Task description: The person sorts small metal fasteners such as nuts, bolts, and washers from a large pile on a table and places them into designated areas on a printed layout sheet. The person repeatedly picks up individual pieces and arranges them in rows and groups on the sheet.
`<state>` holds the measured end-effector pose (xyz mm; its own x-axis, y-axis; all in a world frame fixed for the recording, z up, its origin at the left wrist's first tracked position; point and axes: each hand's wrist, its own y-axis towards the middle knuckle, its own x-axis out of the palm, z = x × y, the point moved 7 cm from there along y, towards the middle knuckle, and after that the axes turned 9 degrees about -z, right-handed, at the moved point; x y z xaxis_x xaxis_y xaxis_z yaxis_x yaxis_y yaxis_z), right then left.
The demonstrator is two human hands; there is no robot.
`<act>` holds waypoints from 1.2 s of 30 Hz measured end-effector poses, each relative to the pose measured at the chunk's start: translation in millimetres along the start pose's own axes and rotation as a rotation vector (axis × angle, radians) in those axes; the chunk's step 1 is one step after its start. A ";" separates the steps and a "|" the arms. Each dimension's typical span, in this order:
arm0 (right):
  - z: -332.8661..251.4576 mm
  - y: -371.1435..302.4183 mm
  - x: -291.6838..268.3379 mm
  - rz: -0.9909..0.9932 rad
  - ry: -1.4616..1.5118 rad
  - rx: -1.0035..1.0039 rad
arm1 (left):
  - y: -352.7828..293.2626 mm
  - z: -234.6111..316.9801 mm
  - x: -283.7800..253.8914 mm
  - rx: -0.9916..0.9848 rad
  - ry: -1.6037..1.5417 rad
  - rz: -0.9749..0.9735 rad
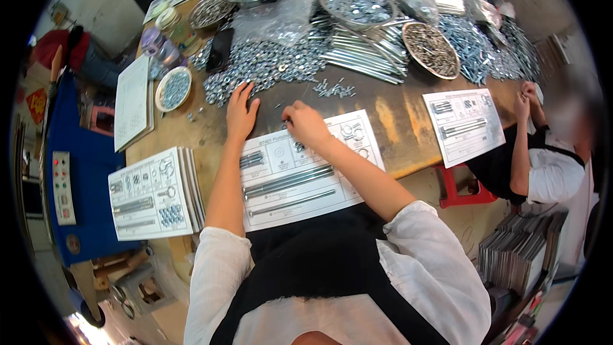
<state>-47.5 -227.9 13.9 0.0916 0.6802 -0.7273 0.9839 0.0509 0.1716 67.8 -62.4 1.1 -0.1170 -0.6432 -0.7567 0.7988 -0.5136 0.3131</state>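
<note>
A white printed card (348, 185) lies in front of me, with long metal rods (290, 182) and a group of short bolts (253, 159) on its panels. At the near edge of a heap of metal nuts (274, 67), my left hand (241, 113) rests with fingers stretched and apart. My right hand (308, 124) is curled over the card's top edge, its thumb and fingers drawn together. Whatever is between those fingertips is hidden. Small dark parts show on the card just under that hand. A small scatter of screws (333, 88) lies beyond it.
Bowls of small hardware (431, 50) and bundled steel rods (367, 54) fill the far side. A white bowl (173, 89) and stacked filled cards (153, 195) stand left. At right, a person (543, 147) sits by another card (464, 126). A dark phone (220, 50) lies among the nuts.
</note>
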 end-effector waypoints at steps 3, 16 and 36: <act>10.7 0.9 -6.9 0.019 0.050 -0.012 | 2.9 -0.2 1.4 -0.002 0.010 -0.009; 280.3 -160.2 -299.4 0.822 0.643 0.527 | -3.3 2.5 -5.9 -0.039 0.090 -0.041; 154.3 -70.3 -250.4 0.788 0.244 0.043 | 20.8 -10.1 11.5 -0.051 -0.038 0.069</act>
<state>-115.8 -514.6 81.5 0.7261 0.6447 -0.2390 0.6506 -0.5317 0.5422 89.1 -74.8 -6.9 -0.0818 -0.6978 -0.7116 0.8349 -0.4379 0.3335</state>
